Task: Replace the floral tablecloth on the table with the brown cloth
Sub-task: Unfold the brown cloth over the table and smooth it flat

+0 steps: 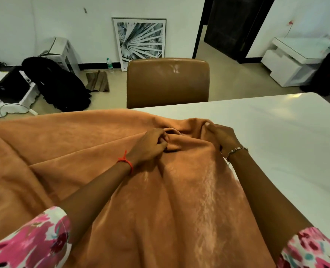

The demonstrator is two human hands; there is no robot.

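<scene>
The cloth is draped over the left part of the white table, and its bunched edge is gripped by the left hand and the right hand. A chair is set at the far edge, and a picture is leaned against the wall.

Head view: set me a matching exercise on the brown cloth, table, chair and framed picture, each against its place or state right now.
Things:
1. brown cloth
2. table
3. chair
4. framed picture

Places or states:
A. on the floor, leaning on the far wall
B. bare white surface on the right
C. bunched, gripped by the left hand and the right hand
D. standing at the table's far edge

Pairs: 1-C, 2-B, 3-D, 4-A
</scene>
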